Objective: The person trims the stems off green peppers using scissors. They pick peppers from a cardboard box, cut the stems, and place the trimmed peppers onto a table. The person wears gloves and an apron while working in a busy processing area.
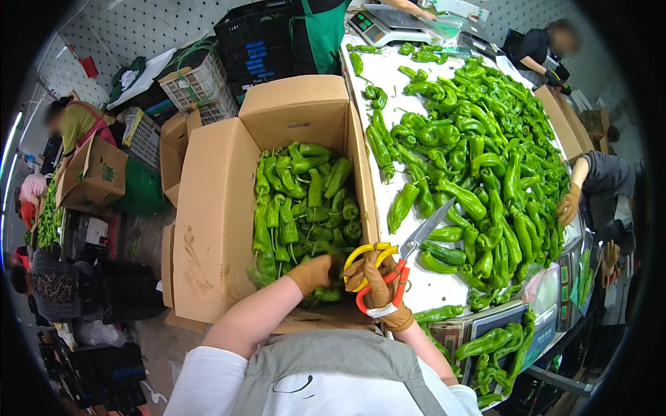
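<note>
My left hand point(311, 273), in a brown glove, reaches down inside an open cardboard box point(205, 218) at its near end. Its fingertips are blurred among the green peppers point(315, 190) that lie in the box, so whether they grip one is hidden. Over the box's right edge, my gloved right hand point(384, 288) holds a pair of scissors point(427, 227) with yellow and red handles. The blades are together and point up and right, over the white tabletop point(432, 285). A large heap of long green peppers point(468, 140) covers much of that table.
Close on my right, several peppers point(489, 343) lie on a weighing scale point(497, 320). Another scale point(372, 26) stands at the table's far end. A co-worker's gloved hand point(570, 205) touches the heap's right side. Black crates point(255, 47) are stacked beyond the box.
</note>
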`<state>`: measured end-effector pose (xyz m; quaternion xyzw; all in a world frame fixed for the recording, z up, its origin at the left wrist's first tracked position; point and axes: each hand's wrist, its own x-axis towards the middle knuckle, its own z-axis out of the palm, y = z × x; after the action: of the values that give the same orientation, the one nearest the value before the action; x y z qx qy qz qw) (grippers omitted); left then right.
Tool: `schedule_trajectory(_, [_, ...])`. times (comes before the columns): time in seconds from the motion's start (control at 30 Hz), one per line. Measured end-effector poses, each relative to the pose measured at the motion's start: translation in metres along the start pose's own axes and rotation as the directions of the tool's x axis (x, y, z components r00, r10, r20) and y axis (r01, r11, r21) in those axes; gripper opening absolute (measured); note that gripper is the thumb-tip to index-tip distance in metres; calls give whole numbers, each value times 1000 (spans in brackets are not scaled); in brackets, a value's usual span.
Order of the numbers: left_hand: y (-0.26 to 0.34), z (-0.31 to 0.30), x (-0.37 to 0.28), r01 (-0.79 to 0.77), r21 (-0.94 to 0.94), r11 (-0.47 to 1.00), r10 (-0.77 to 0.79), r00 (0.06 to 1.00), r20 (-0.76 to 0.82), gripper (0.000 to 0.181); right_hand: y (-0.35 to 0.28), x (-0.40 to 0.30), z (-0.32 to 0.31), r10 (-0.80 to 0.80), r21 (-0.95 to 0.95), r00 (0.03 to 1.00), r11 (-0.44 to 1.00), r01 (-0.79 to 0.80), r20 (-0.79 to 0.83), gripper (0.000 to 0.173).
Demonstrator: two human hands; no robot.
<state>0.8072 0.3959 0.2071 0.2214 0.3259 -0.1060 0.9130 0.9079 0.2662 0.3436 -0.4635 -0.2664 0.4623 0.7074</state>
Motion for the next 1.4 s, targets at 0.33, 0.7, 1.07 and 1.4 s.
schedule_trajectory(0.33, [57,82,-143,-706,-608,363,848,521,-99,29,4,0,15,31,-372,997,928,-2,73,19])
schedule_trajectory(0.7, [16,89,-174,-668,-692,274,802,556,-218,34,1,-9,55,-218,-900,938,289,326,270,64])
schedule_trajectory(1.07, [15,96,-193,-509,-819,264,747,645,-161,36,2,-14,50,-185,-842,961,466,271,207,44])
schedule_trajectory(1.4, [-9,113,-190,-823,371,429,888,459,-9,30,-16,-4,71,87,0,996,996,-87,30,29])
